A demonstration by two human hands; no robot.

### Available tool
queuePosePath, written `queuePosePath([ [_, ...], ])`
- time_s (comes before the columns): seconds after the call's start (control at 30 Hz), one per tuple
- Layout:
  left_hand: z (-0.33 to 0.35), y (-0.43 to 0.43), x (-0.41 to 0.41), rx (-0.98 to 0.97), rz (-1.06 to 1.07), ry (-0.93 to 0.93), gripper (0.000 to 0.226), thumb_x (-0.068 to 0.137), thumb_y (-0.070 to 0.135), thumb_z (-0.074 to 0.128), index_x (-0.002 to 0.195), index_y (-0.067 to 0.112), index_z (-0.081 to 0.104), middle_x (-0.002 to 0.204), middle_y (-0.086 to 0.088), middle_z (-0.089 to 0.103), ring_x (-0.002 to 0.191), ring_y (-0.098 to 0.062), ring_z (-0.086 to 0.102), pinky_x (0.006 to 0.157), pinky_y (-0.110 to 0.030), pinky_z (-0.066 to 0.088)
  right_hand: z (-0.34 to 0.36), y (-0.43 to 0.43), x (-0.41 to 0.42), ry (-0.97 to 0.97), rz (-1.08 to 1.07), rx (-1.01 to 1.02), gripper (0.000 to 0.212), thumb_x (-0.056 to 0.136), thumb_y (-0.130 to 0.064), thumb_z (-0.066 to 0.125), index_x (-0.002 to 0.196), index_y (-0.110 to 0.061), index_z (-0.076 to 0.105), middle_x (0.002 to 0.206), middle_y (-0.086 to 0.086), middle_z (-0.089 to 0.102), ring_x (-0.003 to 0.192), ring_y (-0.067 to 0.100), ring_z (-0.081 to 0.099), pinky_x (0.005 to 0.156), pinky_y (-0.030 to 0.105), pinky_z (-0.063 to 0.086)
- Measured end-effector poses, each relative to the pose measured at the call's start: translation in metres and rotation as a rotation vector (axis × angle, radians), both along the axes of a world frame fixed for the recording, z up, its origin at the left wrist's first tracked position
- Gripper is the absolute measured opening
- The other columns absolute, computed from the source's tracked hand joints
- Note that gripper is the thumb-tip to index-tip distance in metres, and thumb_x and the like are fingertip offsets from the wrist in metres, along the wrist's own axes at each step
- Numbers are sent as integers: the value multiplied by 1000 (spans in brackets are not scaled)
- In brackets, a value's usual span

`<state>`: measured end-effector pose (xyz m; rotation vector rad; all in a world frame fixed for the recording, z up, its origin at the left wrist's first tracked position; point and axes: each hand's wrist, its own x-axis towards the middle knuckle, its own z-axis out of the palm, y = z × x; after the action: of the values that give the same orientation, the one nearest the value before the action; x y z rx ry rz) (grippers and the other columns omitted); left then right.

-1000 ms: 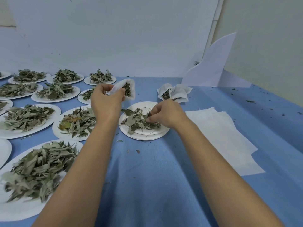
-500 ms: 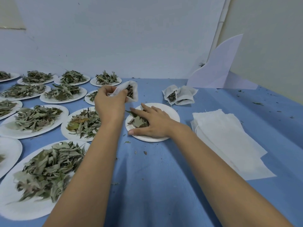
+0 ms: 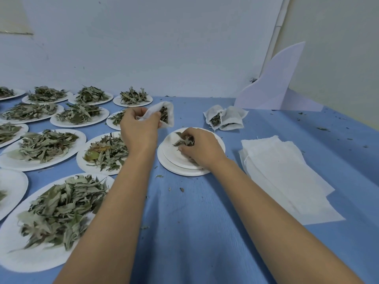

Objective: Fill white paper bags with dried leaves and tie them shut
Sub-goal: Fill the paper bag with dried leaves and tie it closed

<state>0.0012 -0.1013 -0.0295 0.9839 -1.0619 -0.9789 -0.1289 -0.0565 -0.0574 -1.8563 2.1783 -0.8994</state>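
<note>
My left hand [image 3: 139,130] grips a white paper bag [image 3: 164,114] above the table, its mouth open toward the right and dried leaves showing inside. My right hand [image 3: 200,146] rests on a small stack of white paper plates [image 3: 174,160], fingers curled round a clump of dried leaves [image 3: 185,141]. Little else lies on that top plate. Two filled white bags [image 3: 225,118] lie behind the plates on the blue cloth.
A pile of flat white bags [image 3: 283,173] lies to the right. Several plates heaped with dried leaves [image 3: 59,210] cover the left side. A white folded card [image 3: 274,89] stands at the back right by the wall. Leaf crumbs dot the blue cloth.
My right hand went from pinching leaves, to lying flat over them, to gathering them into a closed clump. Most of the plate now shows bare. My left hand kept holding the bag.
</note>
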Motion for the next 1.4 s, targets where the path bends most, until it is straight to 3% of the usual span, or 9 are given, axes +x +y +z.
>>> queuePosePath([
  [0.23, 0, 1, -2, -9, -4, -19, 22, 79, 12, 72, 77, 24, 53, 80, 4, 58, 93, -31, 67, 85, -44, 54, 6, 9, -13, -115, -2, -124, 97, 64, -60, 76, 146, -33, 30, 148, -7, 35, 136, 12, 31, 106, 34, 31],
  [0.33, 0, 1, -3, -7, -8, -20, 22, 79, 12, 71, 78, 24, 53, 82, 3, 59, 93, -30, 67, 82, -41, 54, 8, 9, -19, -314, -94, -200, 69, 79, -65, 59, 137, -29, 46, 141, -8, 46, 130, 10, 39, 105, 32, 33],
  [0.4, 0, 1, -3, -7, -3, -25, 22, 80, 12, 71, 77, 24, 53, 80, 4, 59, 91, -29, 68, 79, -38, 54, 8, 8, -22, -424, -161, -207, 38, 90, -62, 42, 98, -31, 63, 105, -9, 63, 102, 9, 54, 87, 31, 38],
  [0.47, 0, 0, -3, -5, -6, -29, 22, 80, 12, 71, 77, 24, 53, 80, 4, 58, 91, -29, 67, 79, -39, 54, 9, 10, -24, -448, -193, -200, 43, 98, -52, 34, 70, -25, 51, 75, -9, 53, 78, 12, 50, 72, 31, 34],
  [0.6, -1, 0, -3, 1, -7, -32, 22, 80, 12, 71, 78, 24, 53, 84, 1, 58, 93, -31, 67, 81, -41, 54, 5, 11, -29, -393, -203, -77, 47, 103, -41, 25, 117, -13, 60, 115, 6, 56, 112, 23, 47, 84, 29, 26],
  [1.1, -3, 2, -3, -2, -16, -27, 23, 81, 10, 70, 78, 24, 53, 75, 7, 54, 74, -20, 63, 71, -32, 52, 0, 14, -26, -468, -187, -184, 37, 99, -42, 39, 92, -13, 59, 87, -4, 53, 89, 16, 48, 70, 27, 35],
  [1.17, -2, 2, -2, 3, -19, -24, 22, 81, 9, 70, 78, 23, 53, 75, 7, 54, 73, -20, 63, 71, -31, 52, 0, 18, -28, -442, -51, -195, 31, 94, -49, 48, 109, -25, 60, 113, -9, 56, 108, 9, 48, 84, 21, 34],
  [1.3, -2, 3, -2, 12, -22, -21, 22, 81, 9, 70, 79, 23, 53, 76, 6, 55, 70, -18, 63, 72, -31, 53, 17, 27, -29, -256, 254, 126, 71, 75, -62, 65, 139, -46, 38, 153, -15, 27, 144, 6, 11, 113, 36, 16],
  [1.4, -3, 2, -2, 10, -25, -34, 22, 81, 10, 71, 78, 23, 53, 75, 7, 54, 72, -18, 62, 71, -29, 53, 41, 35, -43, -217, 335, 394, 90, 72, -41, 77, 140, -59, 21, 159, -17, 3, 145, 7, -9, 115, 39, 4],
])
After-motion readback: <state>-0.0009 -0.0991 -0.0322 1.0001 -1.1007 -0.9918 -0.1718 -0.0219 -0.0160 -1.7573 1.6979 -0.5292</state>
